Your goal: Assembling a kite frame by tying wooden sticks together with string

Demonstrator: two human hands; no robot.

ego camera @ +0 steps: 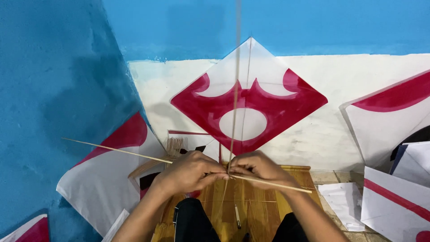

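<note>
My left hand (190,172) and my right hand (260,168) meet at the middle of the view, both pinching the spot where two thin bamboo sticks cross. The cross stick (116,151) runs from the far left, through my fingers, to the right end near my right wrist. The upright stick (236,89) rises from my fingers past the top edge. Behind them a red and white diamond kite (286,105) leans against the wall. A wooden board (251,204) lies under my hands, over my knees.
A bundle of bamboo sticks (172,148) stands by the wall left of my hands. Red and white kites lean at the left (103,179) and right (389,107). Paper sheets (342,199) lie on the floor at right. A small pen-like tool (237,216) rests on the board.
</note>
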